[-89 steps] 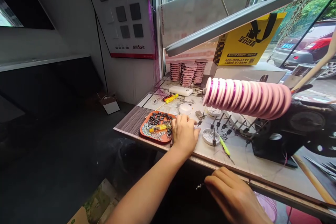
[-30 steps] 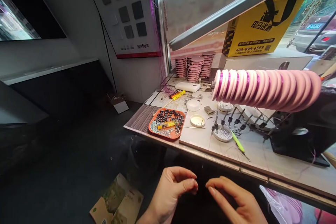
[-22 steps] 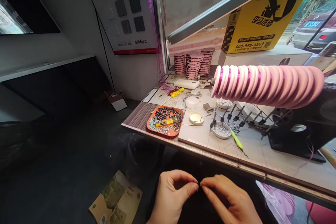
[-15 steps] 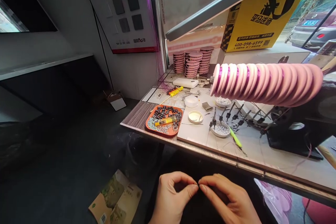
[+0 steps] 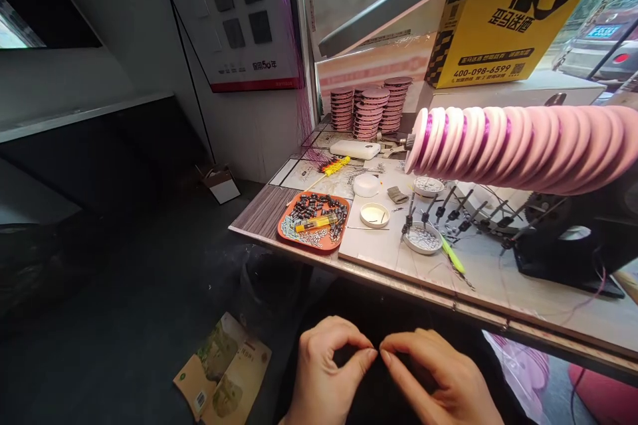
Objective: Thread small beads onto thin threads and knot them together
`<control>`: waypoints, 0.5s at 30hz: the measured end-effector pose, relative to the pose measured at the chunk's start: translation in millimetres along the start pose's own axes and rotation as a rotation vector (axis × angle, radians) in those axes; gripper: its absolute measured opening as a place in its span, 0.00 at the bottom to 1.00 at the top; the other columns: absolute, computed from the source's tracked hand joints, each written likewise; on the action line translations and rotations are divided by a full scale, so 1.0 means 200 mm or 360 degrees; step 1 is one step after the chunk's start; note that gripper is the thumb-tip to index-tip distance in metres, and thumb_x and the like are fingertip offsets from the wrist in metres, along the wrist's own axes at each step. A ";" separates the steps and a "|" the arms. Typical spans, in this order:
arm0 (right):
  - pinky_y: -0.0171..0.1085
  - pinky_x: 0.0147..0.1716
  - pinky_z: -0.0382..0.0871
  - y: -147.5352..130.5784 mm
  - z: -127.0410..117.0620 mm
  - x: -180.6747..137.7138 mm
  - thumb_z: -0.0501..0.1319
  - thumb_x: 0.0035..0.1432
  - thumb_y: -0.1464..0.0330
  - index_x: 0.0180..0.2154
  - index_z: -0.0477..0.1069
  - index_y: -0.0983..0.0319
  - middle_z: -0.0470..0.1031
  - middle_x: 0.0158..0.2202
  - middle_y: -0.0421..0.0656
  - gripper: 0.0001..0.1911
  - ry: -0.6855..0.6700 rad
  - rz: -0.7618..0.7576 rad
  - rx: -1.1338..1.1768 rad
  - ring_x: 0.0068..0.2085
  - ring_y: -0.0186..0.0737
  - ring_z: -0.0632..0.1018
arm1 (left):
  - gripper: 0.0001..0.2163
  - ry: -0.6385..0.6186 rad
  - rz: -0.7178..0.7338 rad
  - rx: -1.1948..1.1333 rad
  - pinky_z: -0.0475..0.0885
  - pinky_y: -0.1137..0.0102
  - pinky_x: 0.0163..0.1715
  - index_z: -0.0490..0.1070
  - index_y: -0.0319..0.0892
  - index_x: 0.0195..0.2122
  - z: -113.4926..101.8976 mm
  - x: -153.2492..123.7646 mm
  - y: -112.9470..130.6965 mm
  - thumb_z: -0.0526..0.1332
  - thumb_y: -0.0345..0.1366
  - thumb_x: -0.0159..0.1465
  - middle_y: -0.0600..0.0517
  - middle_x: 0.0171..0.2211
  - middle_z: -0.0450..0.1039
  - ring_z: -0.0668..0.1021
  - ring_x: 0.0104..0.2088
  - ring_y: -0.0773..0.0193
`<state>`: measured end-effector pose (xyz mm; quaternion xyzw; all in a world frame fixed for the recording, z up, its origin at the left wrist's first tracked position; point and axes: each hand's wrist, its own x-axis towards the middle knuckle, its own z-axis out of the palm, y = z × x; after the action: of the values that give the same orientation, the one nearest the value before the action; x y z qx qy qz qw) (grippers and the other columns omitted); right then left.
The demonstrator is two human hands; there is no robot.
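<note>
Below the table's front edge, over a dark lap, my left hand (image 5: 326,372) and my right hand (image 5: 441,378) meet fingertip to fingertip. Each hand is closed in a thumb-and-forefinger pinch, and what they pinch is too small to make out. On the table (image 5: 498,292) above them lies an orange tray (image 5: 314,222) with several small dark and silver parts and a yellow tube. Beside the tray stand a small white dish (image 5: 375,214) and a second dish (image 5: 421,239) of tiny silver pieces.
A row of pink spools (image 5: 518,146) wound with purple thread sits on a black machine (image 5: 573,239) at the right. Stacks of pink spools (image 5: 371,113) stand at the back by a yellow box (image 5: 503,20). A grey lamp arm (image 5: 399,3) hangs overhead. A printed carton (image 5: 224,378) lies on the floor.
Three seconds ago my left hand was on the table by the orange tray; it has come down below the edge. Since one second ago both hands' fingertips have closed together into a pinch.
</note>
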<state>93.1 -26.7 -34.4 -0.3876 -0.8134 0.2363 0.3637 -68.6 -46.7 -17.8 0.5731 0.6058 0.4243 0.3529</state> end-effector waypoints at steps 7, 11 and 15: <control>0.33 0.23 0.65 0.00 0.01 0.00 0.55 0.60 0.71 0.32 0.69 0.59 0.73 0.24 0.38 0.06 -0.0029 -0.0047 -0.0034 0.23 0.34 0.72 | 0.05 -0.0024 0.0080 0.0125 0.69 0.71 0.29 0.75 0.40 0.21 0.00 0.00 -0.01 0.64 0.26 0.51 0.49 0.25 0.73 0.76 0.28 0.61; 0.32 0.22 0.64 -0.01 0.01 0.00 0.54 0.60 0.71 0.32 0.69 0.59 0.73 0.24 0.38 0.06 -0.0012 -0.0048 -0.0066 0.22 0.34 0.72 | 0.05 -0.0036 0.0119 0.0171 0.70 0.71 0.29 0.75 0.40 0.22 0.00 0.00 -0.01 0.64 0.26 0.52 0.49 0.25 0.73 0.76 0.29 0.61; 0.32 0.22 0.63 -0.02 0.02 0.01 0.53 0.61 0.71 0.30 0.69 0.60 0.71 0.22 0.37 0.08 0.0033 -0.0034 -0.0101 0.22 0.33 0.71 | 0.05 -0.0013 0.0243 0.0255 0.70 0.72 0.28 0.74 0.40 0.22 0.00 0.00 -0.02 0.64 0.25 0.52 0.50 0.24 0.73 0.76 0.28 0.62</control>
<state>88.6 -27.9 -33.9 -0.3925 -0.8208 0.2025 0.3621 -70.0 -47.1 -21.9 0.6457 0.5908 0.3979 0.2750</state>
